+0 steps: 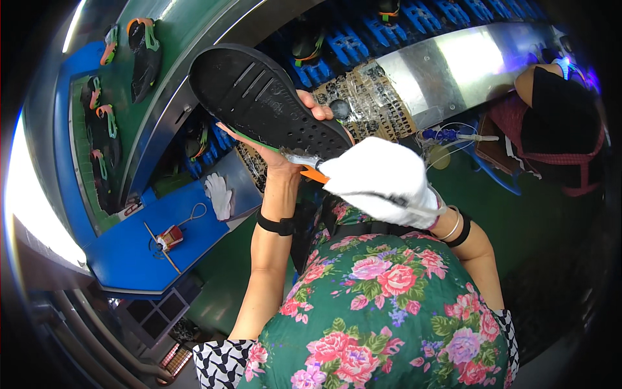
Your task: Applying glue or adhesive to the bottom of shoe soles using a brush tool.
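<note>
A black shoe sole [259, 97] is held up at a tilt, its face with slots and rows of small holes toward me. My left hand [275, 155] is bare and wraps it from beneath, with fingertips showing at both edges. My right hand [382, 185], in a white glove, is closed at the heel end and covers part of it. From beside the glove a greyish, shiny bit [301, 159] lies against the sole's edge, and an orange strap [314, 174] sticks out below. What the gloved fingers grip is hidden.
Black shoes with green and orange straps [144, 58] lie on a green belt at left. A blue table [129, 253] bears a white glove [219, 194] and a red container [170, 238]. Ahead runs a metal ledge [447, 71] beside blue racks [350, 47]. Another person [560, 117] is at right.
</note>
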The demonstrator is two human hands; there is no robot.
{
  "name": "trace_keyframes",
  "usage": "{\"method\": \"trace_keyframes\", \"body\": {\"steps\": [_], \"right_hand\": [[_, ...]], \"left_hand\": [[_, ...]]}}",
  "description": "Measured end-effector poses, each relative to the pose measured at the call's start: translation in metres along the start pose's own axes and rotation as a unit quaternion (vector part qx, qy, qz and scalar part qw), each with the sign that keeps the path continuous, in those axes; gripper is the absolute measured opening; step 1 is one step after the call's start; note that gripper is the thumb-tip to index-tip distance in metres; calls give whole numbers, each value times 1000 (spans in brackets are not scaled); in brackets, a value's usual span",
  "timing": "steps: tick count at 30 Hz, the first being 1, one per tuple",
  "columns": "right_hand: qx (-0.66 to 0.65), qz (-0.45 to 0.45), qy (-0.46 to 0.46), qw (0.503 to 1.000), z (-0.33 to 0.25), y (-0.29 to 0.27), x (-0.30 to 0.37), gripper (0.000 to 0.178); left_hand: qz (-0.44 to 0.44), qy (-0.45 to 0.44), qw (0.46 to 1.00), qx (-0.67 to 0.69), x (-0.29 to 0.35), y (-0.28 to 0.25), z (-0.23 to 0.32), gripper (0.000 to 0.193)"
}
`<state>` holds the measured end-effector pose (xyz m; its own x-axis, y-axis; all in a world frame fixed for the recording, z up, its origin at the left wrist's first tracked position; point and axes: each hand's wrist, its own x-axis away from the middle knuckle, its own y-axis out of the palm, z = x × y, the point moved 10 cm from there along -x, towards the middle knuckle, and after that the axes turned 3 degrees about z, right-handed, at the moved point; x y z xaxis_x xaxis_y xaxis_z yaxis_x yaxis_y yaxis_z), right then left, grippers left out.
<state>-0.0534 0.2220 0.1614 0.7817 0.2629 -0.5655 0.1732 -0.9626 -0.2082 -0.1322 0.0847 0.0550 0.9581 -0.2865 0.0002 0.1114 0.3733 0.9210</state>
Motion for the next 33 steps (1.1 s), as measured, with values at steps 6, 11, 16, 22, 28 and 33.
{"method": "trace_keyframes", "body": {"steps": [6, 11, 16, 22, 28, 33], "right_hand": [[30, -2, -22, 999, -4, -7, -3, 26], [-53, 23, 64, 996, 11, -12, -4, 19], [16, -5, -6, 1000, 1, -6, 0, 21], [-39, 20, 56, 998, 13, -14, 0, 20], [-78, 38, 89, 992, 21, -17, 4, 20], [-43, 19, 74, 996, 10, -14, 2, 18]], "left_hand": [[-12, -1, 999, -39, -4, 0, 9, 132], [23, 6, 999, -27, -6, 4, 10, 134], [-6, -8, 999, -48, -11, 9, 9, 137], [-21, -6, 998, -66, -15, 8, 15, 138], [-82, 37, 982, -163, -14, 33, 22, 89], [-99, 27, 983, -149, -16, 38, 22, 81]]}}
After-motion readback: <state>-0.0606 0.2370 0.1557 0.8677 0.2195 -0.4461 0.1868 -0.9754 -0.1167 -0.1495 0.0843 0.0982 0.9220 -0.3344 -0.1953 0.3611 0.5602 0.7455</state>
